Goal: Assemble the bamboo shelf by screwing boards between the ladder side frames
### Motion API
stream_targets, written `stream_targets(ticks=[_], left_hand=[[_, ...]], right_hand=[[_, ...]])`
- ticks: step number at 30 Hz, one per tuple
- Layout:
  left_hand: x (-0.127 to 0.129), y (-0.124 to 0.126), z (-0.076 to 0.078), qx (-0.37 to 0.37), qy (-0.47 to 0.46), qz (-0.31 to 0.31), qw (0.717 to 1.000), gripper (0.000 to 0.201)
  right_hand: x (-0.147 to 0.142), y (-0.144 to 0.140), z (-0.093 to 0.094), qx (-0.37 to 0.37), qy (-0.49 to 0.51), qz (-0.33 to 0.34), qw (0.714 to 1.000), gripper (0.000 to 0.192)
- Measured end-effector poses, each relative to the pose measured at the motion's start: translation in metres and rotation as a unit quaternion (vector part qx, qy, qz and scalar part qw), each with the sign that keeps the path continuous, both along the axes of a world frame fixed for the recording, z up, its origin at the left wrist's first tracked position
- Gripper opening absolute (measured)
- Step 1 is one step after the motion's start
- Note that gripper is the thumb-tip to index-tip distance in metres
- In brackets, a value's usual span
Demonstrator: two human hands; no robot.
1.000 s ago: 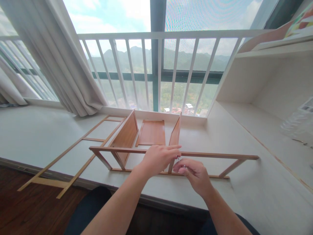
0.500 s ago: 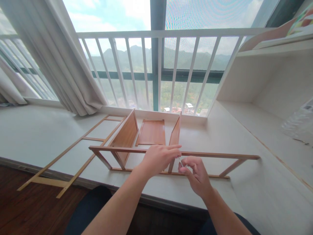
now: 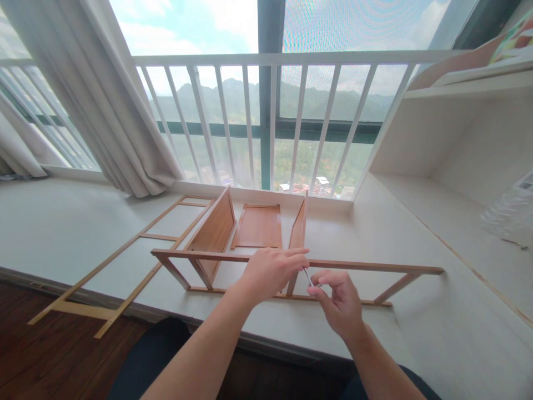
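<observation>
A wooden frame (image 3: 353, 266) is stood on edge on the white counter (image 3: 437, 333), and its top rail is gripped by the left hand (image 3: 270, 272), whose fingers are curled over the rail where an upright slat meets it. The joint itself is covered by that hand. A thin metal tool (image 3: 308, 277), possibly a hex key, is pinched between the thumb and fingertips of the right hand (image 3: 339, 303) just beside the left hand; its tip is hidden at the rail and its shape is too small to be made out. Behind the frame, two wooden panels (image 3: 214, 230) are stood on edge with a flat panel (image 3: 259, 226) laid between them. A second, ladder-like frame (image 3: 125, 266) is laid flat at the left, its near end overhanging the counter's edge. At the right edge, a clear plastic bag (image 3: 510, 214) is cut off by the picture.
</observation>
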State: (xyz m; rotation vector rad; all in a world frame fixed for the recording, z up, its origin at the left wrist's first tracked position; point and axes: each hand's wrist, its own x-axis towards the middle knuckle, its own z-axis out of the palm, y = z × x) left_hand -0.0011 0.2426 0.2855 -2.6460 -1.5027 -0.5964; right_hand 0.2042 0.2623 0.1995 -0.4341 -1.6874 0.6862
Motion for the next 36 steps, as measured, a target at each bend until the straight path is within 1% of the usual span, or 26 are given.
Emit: stream_targets(ticks=[4, 9, 13, 16, 19, 23, 25, 28, 32, 36], left_hand=[[0.0, 0.0, -0.001, 0.004, 0.0, -0.001, 1.0, 0.016], [0.0, -0.001, 0.002, -0.002, 0.008, -0.003, 1.0, 0.018], [0.0, -0.001, 0.003, -0.01, 0.013, -0.002, 1.0, 0.021], [0.0, -0.002, 0.003, -0.017, 0.013, -0.001, 1.0, 0.024], [0.0, -0.002, 0.004, -0.021, 0.012, 0.002, 1.0, 0.025], [0.0, -0.003, 0.005, -0.025, 0.004, 0.001, 1.0, 0.024], [0.0, -0.003, 0.005, -0.029, 0.002, 0.002, 1.0, 0.024], [0.0, -0.004, 0.005, -0.031, 0.002, 0.005, 1.0, 0.025], [0.0, -0.004, 0.005, -0.03, 0.004, 0.002, 1.0, 0.027], [0.001, -0.004, 0.004, -0.029, 0.004, 0.0, 1.0, 0.026]], right_hand=[[0.0, 0.0, 0.005, 0.029, -0.004, -0.023, 0.999, 0.022], [0.0, -0.003, 0.015, 0.073, -0.04, -0.064, 0.995, 0.026], [-0.001, -0.006, 0.022, 0.1, -0.064, -0.08, 0.99, 0.027], [-0.002, -0.005, 0.025, 0.112, -0.083, -0.068, 0.988, 0.03], [-0.002, -0.003, 0.026, 0.099, -0.099, -0.049, 0.989, 0.033], [-0.001, -0.001, 0.027, 0.074, -0.107, -0.044, 0.99, 0.024], [-0.001, -0.001, 0.028, 0.07, -0.119, -0.029, 0.99, 0.021], [0.0, -0.002, 0.029, 0.079, -0.126, -0.005, 0.989, 0.02], [-0.001, -0.004, 0.031, 0.1, -0.108, -0.008, 0.989, 0.017], [-0.001, -0.003, 0.031, 0.101, -0.103, 0.0, 0.989, 0.017]])
